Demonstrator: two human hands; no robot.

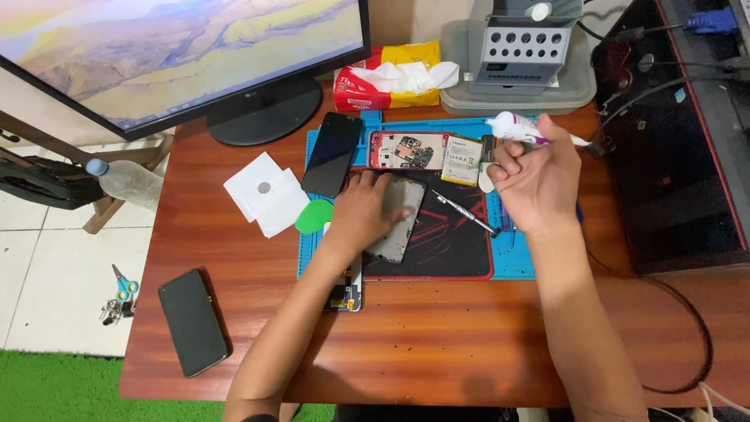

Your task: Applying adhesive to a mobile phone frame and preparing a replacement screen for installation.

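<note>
Two hands over the blue repair mat (516, 262) at the desk's back edge. Left hand (366, 211), fingers spread flat, presses on the grey phone back cover (402, 223) at the mat's middle. Right hand (535, 184), curled closed, grips one white glue tube (519, 126) above the mat's right side. One metal screwdriver (465, 212) lies between them. Two dark phones: one (332, 154) at the mat's left edge, one (192, 321) near the desk's front-left corner.

The left hand (367, 212) covers much of the grey phone cover (400, 223), and the forearm hides part of the board (344, 295) below the mat. The monitor (180, 55) and bag (43, 181) run off the edges. The keys (113, 311) are too small to tell apart.
</note>
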